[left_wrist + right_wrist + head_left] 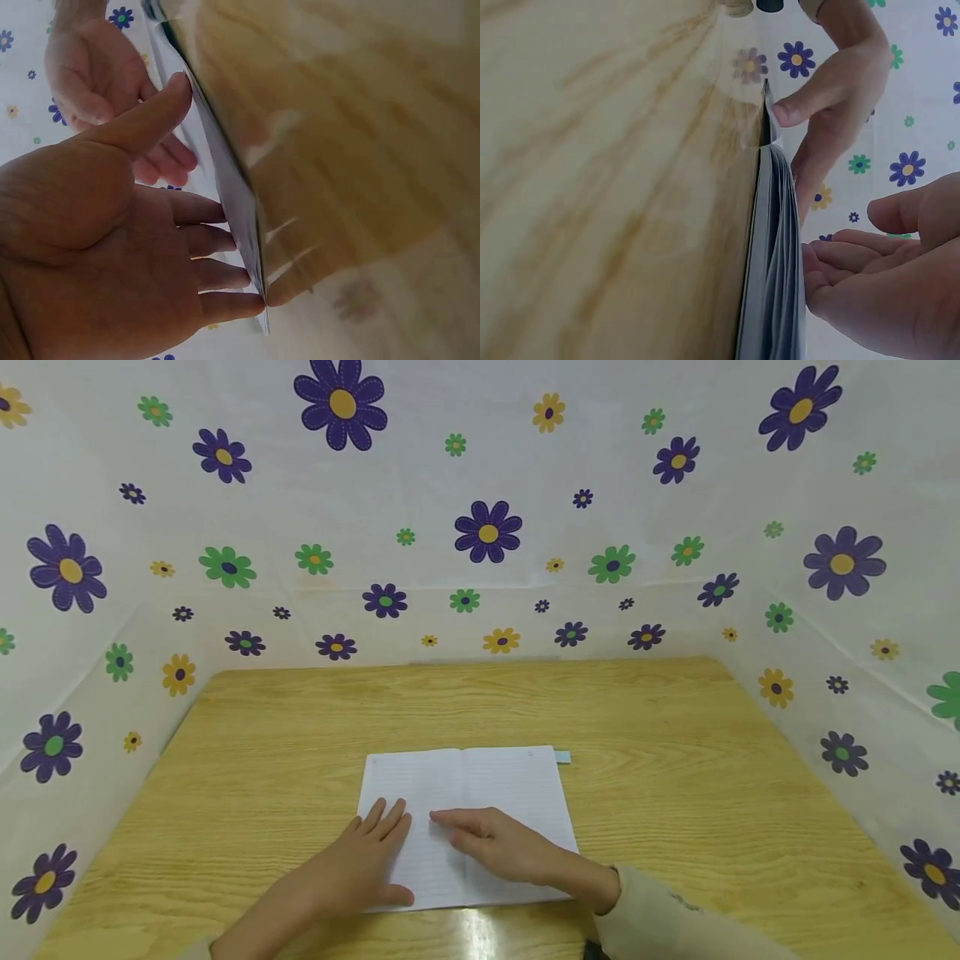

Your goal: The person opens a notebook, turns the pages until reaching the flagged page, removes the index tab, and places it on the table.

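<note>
An open notebook (517, 785) with lined white pages lies on the wooden table. On its left page rests my left hand (367, 864), fingers spread and straight, thumb near the lower edge. In the left wrist view the fingertips (247, 300) of this hand touch the page. My right hand (506, 847) is over the middle of the notebook, index finger extended toward the left page. Seen from the right wrist, the right hand (900, 277) has its fingertips against the paper, with the notebook's page edges (772, 300) in front of it. Neither hand holds anything.
A pale blue tab (563, 757) sticks out at the notebook's upper right. White cloth (420, 493) printed with flowers encloses the table (660, 735) at the back and both sides. A small dark object (594, 950) shows at the bottom edge, beside the right sleeve.
</note>
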A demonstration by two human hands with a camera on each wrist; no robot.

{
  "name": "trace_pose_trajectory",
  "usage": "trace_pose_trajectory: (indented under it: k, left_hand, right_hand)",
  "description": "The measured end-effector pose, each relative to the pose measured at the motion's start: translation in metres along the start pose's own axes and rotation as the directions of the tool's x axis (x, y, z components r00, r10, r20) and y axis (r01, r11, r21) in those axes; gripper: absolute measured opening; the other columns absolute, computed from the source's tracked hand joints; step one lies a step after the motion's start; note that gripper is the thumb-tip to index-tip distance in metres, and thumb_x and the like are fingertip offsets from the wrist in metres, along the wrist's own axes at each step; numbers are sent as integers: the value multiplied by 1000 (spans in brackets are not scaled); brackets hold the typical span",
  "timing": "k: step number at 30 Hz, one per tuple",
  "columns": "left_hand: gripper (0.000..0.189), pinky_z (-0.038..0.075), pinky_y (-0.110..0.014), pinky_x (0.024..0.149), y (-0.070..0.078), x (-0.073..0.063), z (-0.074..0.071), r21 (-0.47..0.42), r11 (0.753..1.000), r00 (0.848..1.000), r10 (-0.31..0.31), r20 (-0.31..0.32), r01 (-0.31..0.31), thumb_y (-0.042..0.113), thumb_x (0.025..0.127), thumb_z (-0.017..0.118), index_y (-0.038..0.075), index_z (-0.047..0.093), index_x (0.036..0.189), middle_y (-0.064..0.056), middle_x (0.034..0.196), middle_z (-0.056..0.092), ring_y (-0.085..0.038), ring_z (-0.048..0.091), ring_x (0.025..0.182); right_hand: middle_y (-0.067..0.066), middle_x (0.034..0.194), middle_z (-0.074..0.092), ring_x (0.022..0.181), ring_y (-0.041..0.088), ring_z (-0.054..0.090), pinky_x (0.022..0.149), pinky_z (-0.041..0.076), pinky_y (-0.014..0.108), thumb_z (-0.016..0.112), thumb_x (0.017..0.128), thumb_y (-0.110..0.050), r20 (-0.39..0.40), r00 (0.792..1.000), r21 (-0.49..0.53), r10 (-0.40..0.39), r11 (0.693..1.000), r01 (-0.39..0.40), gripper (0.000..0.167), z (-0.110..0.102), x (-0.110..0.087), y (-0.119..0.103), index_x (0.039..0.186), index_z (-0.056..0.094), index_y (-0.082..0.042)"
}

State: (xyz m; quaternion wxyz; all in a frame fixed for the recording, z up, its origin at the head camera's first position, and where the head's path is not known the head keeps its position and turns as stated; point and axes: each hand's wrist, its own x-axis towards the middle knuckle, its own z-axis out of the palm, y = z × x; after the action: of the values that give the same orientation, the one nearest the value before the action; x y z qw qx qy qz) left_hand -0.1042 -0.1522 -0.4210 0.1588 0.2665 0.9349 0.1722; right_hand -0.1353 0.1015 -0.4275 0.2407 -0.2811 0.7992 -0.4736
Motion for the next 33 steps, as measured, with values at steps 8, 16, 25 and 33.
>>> trace_pose_trajectory:
  k: [8, 16, 25, 33]
  left_hand:
    - [100, 25, -70, 115, 1, 0, 3, 20, 999, 1000, -30, 5, 30, 51, 88, 78, -14, 36, 153, -32, 164, 23, -55, 14, 151]
    - [110, 26, -65, 117, -2, -3, 1, 37, 997, 998, -69, -3, 69, 55, 83, 81, -19, 34, 150, -38, 161, 22, -58, 14, 149]
    - [113, 23, -64, 119, -4, -5, -3, 18, 997, 997, -74, 11, 74, 56, 81, 82, -21, 33, 149, -41, 160, 20, -59, 13, 149]
    - [113, 25, -64, 118, -5, -7, -3, 15, 998, 999, -53, 8, 53, 55, 81, 81, -22, 33, 149, -41, 160, 19, -59, 14, 149]
  right_hand:
    - [10, 155, 51, 138, 24, 52, 111, 44, 41, 56, 107, -20, -81, 997, -134, -3, 991, -7, 48, -12, -12, 8, 151, 51, -3]
    - [26, 155, 45, 148, 41, 37, 116, 31, 63, 69, 99, -17, -89, 995, -488, -45, 873, -4, 57, -29, -28, 15, 146, 51, 7]
    - [27, 161, 35, 151, 43, 28, 118, 23, 66, 76, 95, -29, -116, 993, -594, 28, 799, -92, 72, -53, -48, 27, 148, 47, 11]
    - [30, 161, 31, 151, 46, 27, 114, 27, 71, 76, 94, -37, -165, 982, -586, 90, 792, -171, 81, -75, -60, 39, 149, 44, 13]
